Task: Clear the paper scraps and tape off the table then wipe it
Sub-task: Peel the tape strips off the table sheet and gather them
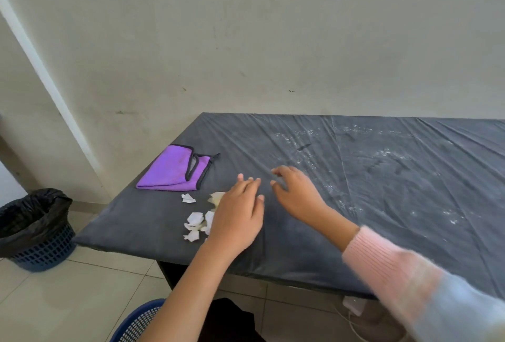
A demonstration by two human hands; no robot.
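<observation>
Scraps [195, 222]: gathered beside left hand [237, 217], flat, open, empty.
Right hand [296, 194]: loosely curled, nothing held.
Risk: pieces may be swept onto floor.

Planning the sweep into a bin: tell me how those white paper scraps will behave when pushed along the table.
The paper scraps look small, torn and crumpled, so probably very light; they may scatter rather than slide together. The table cover looks wrinkled, so pieces could snag on creases. The left hand beside them could likely herd them.
</observation>
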